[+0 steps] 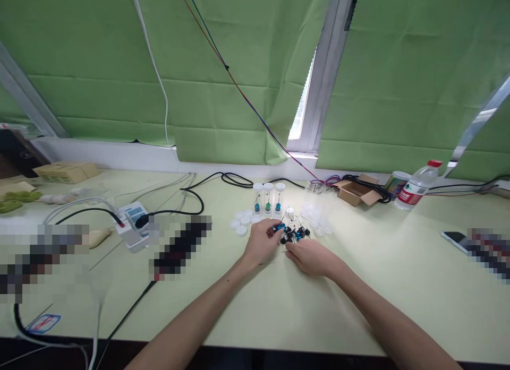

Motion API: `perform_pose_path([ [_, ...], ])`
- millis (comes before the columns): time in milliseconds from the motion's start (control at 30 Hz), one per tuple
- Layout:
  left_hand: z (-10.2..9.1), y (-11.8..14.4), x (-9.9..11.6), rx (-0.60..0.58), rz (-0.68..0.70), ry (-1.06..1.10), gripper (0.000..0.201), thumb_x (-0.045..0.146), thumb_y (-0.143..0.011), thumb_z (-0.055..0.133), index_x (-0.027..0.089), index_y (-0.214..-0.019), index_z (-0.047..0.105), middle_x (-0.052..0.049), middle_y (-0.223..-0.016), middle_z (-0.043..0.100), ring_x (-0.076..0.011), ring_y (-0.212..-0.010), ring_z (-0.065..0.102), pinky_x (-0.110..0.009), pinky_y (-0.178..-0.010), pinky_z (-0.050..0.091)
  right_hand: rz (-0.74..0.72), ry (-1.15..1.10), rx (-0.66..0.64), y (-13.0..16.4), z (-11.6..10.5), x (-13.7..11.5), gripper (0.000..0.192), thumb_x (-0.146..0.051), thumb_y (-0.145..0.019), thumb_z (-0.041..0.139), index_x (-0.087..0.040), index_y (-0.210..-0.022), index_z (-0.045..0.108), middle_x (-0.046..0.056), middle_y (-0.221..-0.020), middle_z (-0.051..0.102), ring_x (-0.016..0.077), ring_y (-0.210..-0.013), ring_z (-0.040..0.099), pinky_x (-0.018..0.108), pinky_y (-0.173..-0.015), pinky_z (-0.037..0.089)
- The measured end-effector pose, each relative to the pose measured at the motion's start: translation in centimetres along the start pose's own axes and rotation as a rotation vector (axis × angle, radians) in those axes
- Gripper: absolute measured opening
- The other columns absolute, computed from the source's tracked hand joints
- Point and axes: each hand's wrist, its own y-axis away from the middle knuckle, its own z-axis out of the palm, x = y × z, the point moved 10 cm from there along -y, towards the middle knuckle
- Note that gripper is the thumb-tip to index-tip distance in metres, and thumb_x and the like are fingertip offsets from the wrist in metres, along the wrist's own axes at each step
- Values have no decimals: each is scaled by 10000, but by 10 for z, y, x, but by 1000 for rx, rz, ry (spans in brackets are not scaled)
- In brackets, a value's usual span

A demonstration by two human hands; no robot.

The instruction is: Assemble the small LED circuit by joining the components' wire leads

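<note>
Both hands rest on the pale green counter [358, 285] at a small heap of blue and black parts with thin wire legs [292, 233]. The left hand [261, 242] curls its grip around a blue piece at the heap's left edge; the right hand [313, 257] lies just beside the heap, fingers bent, whether pinching anything I cannot tell. Behind stand three clear, white-capped tubes [268, 198] and loose round white caps [241, 224]

1. Far right on our counter [255, 311] we see a water bottle [416, 191] beside an open cardboard box [356, 192].
2. A phone [455, 239] lies at the right edge.
3. Left, a power strip [133, 225] trails black cables [191, 192].
4. Green blinds [99, 67] hang behind.
</note>
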Motion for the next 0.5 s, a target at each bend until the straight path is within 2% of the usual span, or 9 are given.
perform_pose_path([
  [267,1,0,-1,-8,-9,1,192,235,-807,614,183,-949,731,-51,-895,734,-149,-664,601,-279,-638,507,50,64,-5,-4,1,-2,303,-244,-1025,295,-139,-960,571,131,-812,691,259,-710,668,302,-559,332],
  [500,1,0,0,-13,-7,7,195,232,-809,607,180,-954,726,-57,-916,733,-155,-694,614,-288,-662,511,116,75,48,-7,-1,2,293,-206,-1013,329,-117,-945,600,133,-811,702,253,-702,674,307,-526,303],
])
